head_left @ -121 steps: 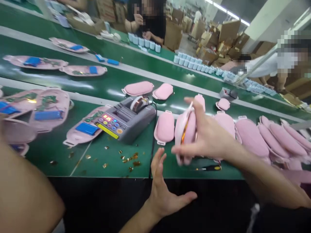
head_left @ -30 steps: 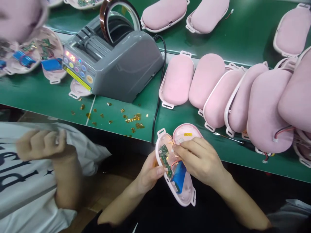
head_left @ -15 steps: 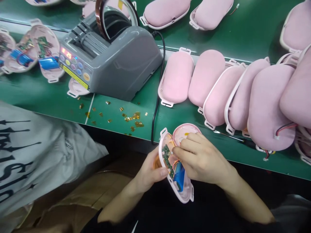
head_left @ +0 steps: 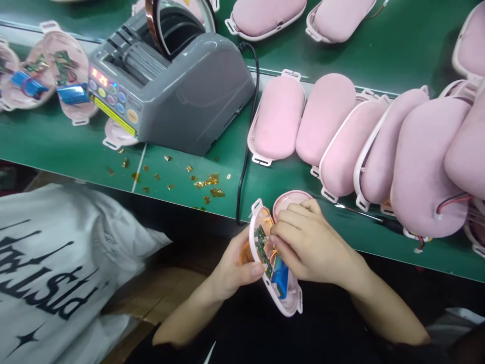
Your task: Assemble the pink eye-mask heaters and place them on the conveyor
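Observation:
My left hand (head_left: 240, 268) is closed round the rim of an open pink plastic shell (head_left: 291, 304), its thumb over the edge. Inside the shell lie a green circuit board (head_left: 260, 241), thin coloured wires and a blue battery (head_left: 281, 277). My right hand (head_left: 316, 242) reaches over the shell, fingers pinched together beside the board and wires. Whatever sits between those fingertips is hidden. Just beyond them, partly covered by the right hand, a second pink shell half (head_left: 291, 198) stands against the first.
A grey tape dispenser (head_left: 178, 101) stands on the green bench (head_left: 182, 194), a black cable (head_left: 242, 187) trailing from it. Amber tape bits (head_left: 208, 181) lie in front. Several pink cases (head_left: 278, 116) line the right; open shells (head_left: 68, 65) lie left. A person's printed shirt (head_left: 49, 263) shows at left.
My right hand has shifted slightly, its fingers curling closer over the board. The left hand keeps its hold. The printed shirt at left has moved, and the view has shifted a little.

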A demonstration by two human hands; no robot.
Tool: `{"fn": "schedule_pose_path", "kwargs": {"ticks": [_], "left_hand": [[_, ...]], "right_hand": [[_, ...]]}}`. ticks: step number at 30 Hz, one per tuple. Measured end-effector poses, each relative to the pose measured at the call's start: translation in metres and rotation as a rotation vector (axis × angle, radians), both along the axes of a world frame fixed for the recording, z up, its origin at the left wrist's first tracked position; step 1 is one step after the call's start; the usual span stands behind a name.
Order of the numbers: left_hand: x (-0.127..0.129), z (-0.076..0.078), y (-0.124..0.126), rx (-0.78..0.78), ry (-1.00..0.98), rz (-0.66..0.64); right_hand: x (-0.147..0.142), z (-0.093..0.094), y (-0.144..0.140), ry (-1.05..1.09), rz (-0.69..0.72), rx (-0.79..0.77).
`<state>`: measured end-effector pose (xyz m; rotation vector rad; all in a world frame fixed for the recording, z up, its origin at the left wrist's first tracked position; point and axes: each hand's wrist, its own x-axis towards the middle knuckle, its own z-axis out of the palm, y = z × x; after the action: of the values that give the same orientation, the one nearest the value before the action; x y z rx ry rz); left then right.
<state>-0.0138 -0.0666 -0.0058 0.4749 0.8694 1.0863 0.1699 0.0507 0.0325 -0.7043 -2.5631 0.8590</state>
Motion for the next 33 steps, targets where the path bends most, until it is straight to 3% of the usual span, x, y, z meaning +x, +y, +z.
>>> {"fn": "schedule_pose_path", "kwargs": {"ticks": [7, 10, 14, 20, 26, 33], "left_hand": [[-0.001, 0.003, 0.006, -0.048, 0.061, -0.017], [-0.004, 0.002, 0.007, -0.088, 0.07, -0.042], [-0.005, -0.001, 0.005, -0.075, 0.026, -0.005], [-0.002, -0.002, 0.002, -0.02, 0.04, 0.056], [-0.001, -0.006, 0.003, 0.034, 0.062, 0.043], [0.0, -0.012, -0.002, 0.023, 0.033, 0.053]], "right_hand": [[0.001, -0.006, 0.0, 0.025, -0.04, -0.254], [-0.002, -0.016, 0.004, 0.0, -0.065, -0.287], [-0.002, -0.017, 0.005, 0.002, -0.132, -0.222], [0.027, 0.01, 0.008, 0.218, -0.254, -0.036], [0.017, 0.001, -0.003, -0.017, -0.068, 0.058], [0.003, -0.005, -0.009, 0.055, -0.06, 0.148]]}}
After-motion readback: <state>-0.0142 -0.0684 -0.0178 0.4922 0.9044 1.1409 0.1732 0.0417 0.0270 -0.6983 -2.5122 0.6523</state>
